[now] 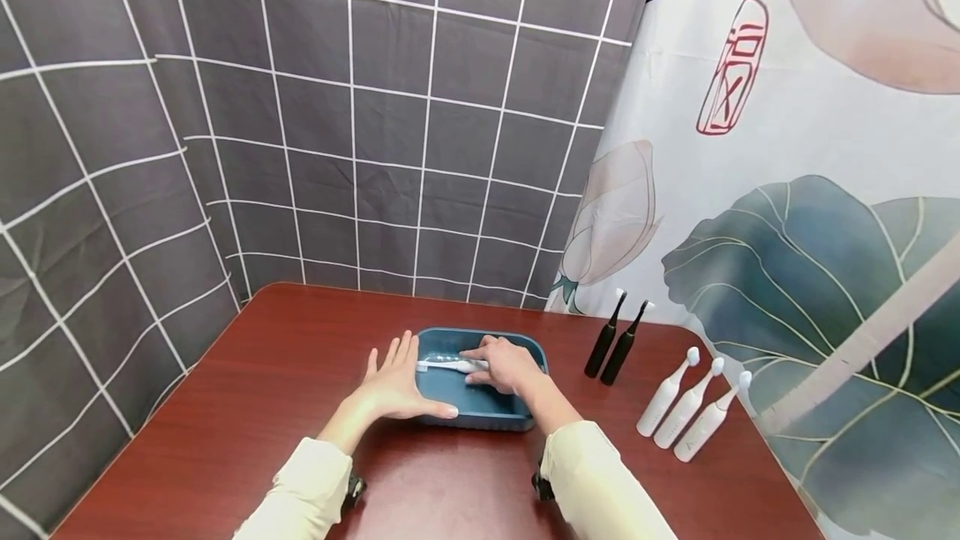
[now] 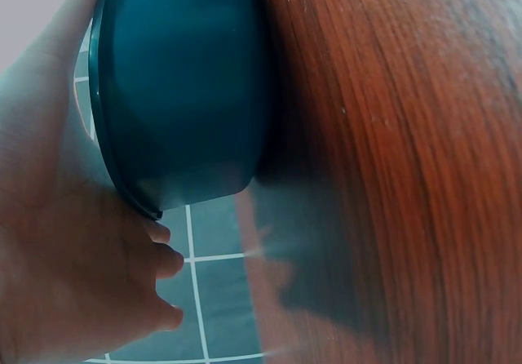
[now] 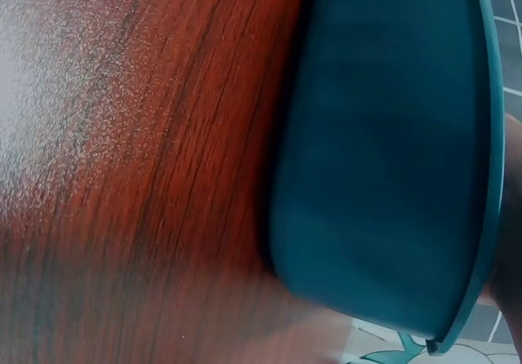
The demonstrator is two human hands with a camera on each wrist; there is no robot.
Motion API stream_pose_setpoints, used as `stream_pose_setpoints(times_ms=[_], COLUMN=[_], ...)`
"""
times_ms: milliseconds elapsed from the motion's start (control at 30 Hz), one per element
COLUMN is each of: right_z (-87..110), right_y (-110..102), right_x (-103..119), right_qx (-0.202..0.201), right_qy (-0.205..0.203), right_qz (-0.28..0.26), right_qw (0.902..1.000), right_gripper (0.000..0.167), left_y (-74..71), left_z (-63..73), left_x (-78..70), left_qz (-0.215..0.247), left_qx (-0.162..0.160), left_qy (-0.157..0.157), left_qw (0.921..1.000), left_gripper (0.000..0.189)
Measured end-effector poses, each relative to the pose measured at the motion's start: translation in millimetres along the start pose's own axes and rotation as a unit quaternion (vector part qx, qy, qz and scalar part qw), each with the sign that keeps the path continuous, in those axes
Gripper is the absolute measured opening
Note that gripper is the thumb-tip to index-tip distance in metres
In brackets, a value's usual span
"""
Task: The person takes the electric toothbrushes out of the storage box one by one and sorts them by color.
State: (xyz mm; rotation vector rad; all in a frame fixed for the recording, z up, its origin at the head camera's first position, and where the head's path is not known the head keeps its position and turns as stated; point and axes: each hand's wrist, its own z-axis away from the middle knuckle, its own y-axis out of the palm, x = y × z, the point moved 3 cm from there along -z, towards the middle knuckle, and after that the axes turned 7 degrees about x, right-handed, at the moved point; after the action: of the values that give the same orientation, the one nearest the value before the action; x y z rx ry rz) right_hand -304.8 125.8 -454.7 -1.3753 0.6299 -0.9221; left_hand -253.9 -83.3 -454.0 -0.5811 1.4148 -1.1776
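Observation:
A blue plastic basin (image 1: 480, 421) stands on the table in the head view, its side wall (image 2: 183, 86) filling much of the left wrist view. Inside it lies a white electric toothbrush (image 1: 461, 366), its brush head pointing left. My right hand (image 1: 510, 367) reaches into the basin and pinches the toothbrush handle between thumb and fingers; the handle's right end is hidden under the hand. With fingers spread, my left hand (image 1: 393, 386) rests at the basin's left rim, thumb along the front edge. Something clear and shiny lies just behind the toothbrush; its kind is unclear.
Two black electric toothbrushes (image 1: 618, 348) stand to the right of the basin. Nearer the right edge are three white electric toothbrushes (image 1: 682, 411). The reddish-brown table (image 1: 300, 357) backs onto a grey grid-patterned curtain (image 1: 390, 123) and a floral one (image 1: 780, 273).

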Motion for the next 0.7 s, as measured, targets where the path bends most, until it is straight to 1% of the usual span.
stream_pose_setpoints(times_ms=[100, 233, 400, 500, 700], right_z=[-0.3, -0.6, 0.0, 2.7, 9.1], right_y=[2.3, 5.4, 7.6, 7.3, 2.2], right_x=[0.0, 0.6, 0.5, -1.9, -8.2], right_qx=[-0.002, -0.006, -0.012, -0.023, -0.062], right_qy=[-0.004, -0.010, -0.014, -0.012, -0.019], right_qz=[0.012, 0.025, 0.026, 0.013, -0.026], right_qw=[0.9999, 0.9996, 0.9995, 0.9996, 0.9976], right_gripper=[0.044, 0.039, 0.035, 0.035, 0.034], left_y=[0.7, 0.2, -2.0, -0.5, 3.1], left_z=[0.8, 1.8, 3.7, 3.5, -0.2], left_x=[0.0, -0.5, -1.9, -1.8, 0.3], left_qz=[0.005, 0.005, 0.003, 0.004, 0.002], left_qx=[0.005, 0.004, 0.003, 0.006, -0.002], left_qy=[0.000, 0.001, 0.001, -0.001, -0.003], left_qw=[1.0000, 1.0000, 1.0000, 1.0000, 1.0000], left_gripper=[0.149, 0.148, 0.146, 0.146, 0.148])
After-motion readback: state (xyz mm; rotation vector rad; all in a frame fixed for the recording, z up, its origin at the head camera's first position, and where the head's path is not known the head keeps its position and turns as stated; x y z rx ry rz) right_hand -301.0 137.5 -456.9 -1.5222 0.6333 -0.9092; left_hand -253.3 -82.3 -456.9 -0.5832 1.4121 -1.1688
